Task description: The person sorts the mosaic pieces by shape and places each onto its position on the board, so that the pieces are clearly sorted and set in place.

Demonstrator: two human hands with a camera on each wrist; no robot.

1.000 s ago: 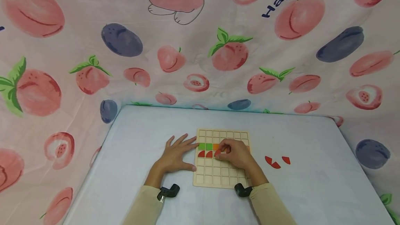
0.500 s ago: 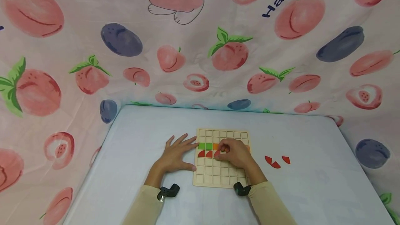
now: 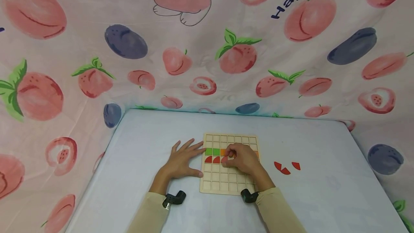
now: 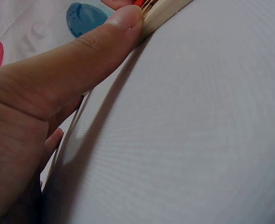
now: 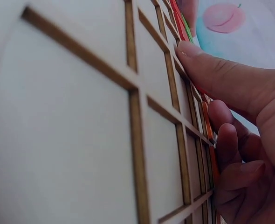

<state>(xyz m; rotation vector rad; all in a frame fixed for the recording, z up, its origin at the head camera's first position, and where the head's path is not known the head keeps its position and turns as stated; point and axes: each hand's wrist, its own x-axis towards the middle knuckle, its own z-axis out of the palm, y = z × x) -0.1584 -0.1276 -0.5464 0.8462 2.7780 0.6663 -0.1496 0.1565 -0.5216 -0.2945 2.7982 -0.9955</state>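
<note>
A wooden grid board (image 3: 229, 188) lies flat on the table. In the head view my left hand (image 3: 182, 162) rests at its left side with fingers spread, the thumb and a fingertip touching the edge. The left thumb (image 4: 88, 58) presses that edge in the left wrist view. Over the board, my right hand (image 3: 244, 158) pinches a red quarter-circle piece (image 3: 224, 159) between thumb and index finger at a third-column cell. Two like pieces, one a red quarter-circle (image 3: 208, 159), fill the cells to its left. Green squares (image 3: 212, 151) and an orange square (image 3: 223, 151) sit one row above; my right hand covers part of that row.
Several loose red quarter-circle pieces (image 3: 285, 171) lie on the white tabletop (image 3: 326, 175), right of the board. A fruit-patterned cloth (image 3: 207, 64) stands behind and beside the table. Each wrist carries a black camera mount (image 3: 175, 197).
My right wrist shifts slightly left while its fingertips stay at the same cell with the red quarter-circle piece. The left hand stays in place.
</note>
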